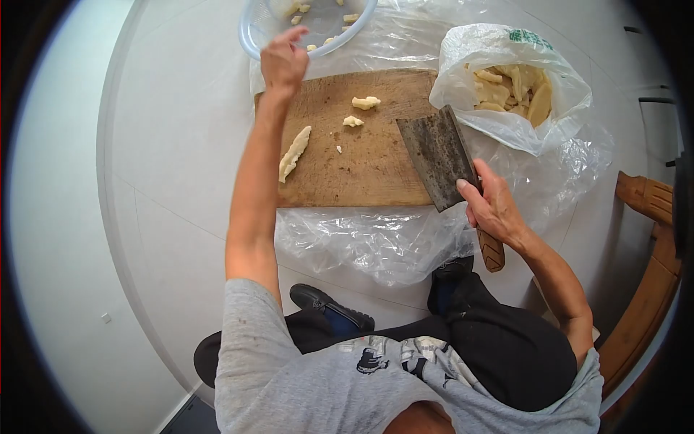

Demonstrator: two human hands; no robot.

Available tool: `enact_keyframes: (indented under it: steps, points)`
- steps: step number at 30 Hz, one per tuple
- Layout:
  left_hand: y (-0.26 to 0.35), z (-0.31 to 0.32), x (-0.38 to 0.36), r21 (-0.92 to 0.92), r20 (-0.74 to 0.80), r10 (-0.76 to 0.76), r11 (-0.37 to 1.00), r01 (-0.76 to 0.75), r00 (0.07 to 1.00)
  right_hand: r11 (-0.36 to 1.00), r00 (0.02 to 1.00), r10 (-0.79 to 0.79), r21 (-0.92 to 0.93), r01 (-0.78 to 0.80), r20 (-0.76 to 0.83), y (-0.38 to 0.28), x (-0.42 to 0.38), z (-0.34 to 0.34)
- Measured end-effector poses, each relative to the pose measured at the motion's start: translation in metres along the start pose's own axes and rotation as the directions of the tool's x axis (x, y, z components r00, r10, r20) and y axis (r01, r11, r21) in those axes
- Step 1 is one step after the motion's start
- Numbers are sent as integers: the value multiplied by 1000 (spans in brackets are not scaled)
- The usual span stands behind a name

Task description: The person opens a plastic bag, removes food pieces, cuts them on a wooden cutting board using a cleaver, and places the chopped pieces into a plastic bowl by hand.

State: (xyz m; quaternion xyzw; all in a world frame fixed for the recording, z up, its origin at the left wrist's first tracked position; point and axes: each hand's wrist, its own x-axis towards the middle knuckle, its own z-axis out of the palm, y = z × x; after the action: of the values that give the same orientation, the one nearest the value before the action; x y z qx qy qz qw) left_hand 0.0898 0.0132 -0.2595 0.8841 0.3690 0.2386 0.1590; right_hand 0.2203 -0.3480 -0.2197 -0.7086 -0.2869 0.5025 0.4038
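Note:
My left hand (284,61) is over the near rim of a light blue basket (249,37) holding several pale pieces; its fingers are curled, and whether anything is between them is hidden. My right hand (495,206) grips a dark, worn cleaver (441,155) near where blade and wooden handle meet. The blade lies over the right edge of a wooden cutting board (376,170). On the board are a long pale strip (295,153) at the left, two small chunks (366,103) near the middle and a few crumbs.
An open white plastic bag (463,50) full of pale yellowish slices stands right of the board. Clear plastic sheeting (361,239) spreads under the board on the floor. A wooden chair part (643,197) is at the far right. My feet are near the sheet's front edge.

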Motion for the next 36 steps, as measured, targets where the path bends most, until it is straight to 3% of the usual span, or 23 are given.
enact_keyframes:
  steps: [2, 4, 7, 10, 12, 18, 24, 29, 33, 36]
  points:
    - [40, -5, -45, -162, 247, -113, 974, 156, 962, 1000, 1000, -8, -14, 8, -3, -1, 0, -2]
    - [42, 29, -87, -184, 132, 200, 967, -174, 971, 999, 1000, -14, -44, 14, 4, -3, 1, -2]
    - [36, 57, -110, -91, 95, 139, 987, -130, 986, 997, 999, -46, -64, 45, -1, -5, 4, -1]
    - [52, 58, -122, -281, 157, 16, 959, 29, 987, 994, 998, -40, -103, 34, -55, -10, 2, -3]
    - [78, 52, -128, -403, 216, -96, 898, 178, 972, 975, 986, -140, -184, 122, -87, -3, 3, -5]
    - [82, 78, -157, -248, 43, 89, 966, -76, 995, 930, 978, -204, -322, 180, -42, -3, 5, -7]
    - [82, 79, -160, -198, 116, -15, 979, 38, 993, 875, 973, -224, -429, 225, 53, -1, 6, -3]
    - [80, 84, -158, -142, 48, 71, 988, -63, 996, 742, 971, -214, -630, 231, 104, -12, 18, 6]
    - [85, 83, -161, -141, 106, 101, 986, -86, 989, 701, 933, -329, -624, 345, 147, -15, 40, 12]
    - [102, 63, -163, -224, -23, 133, 965, -134, 991, 713, 934, -333, -614, 338, 128, -15, 40, 11]
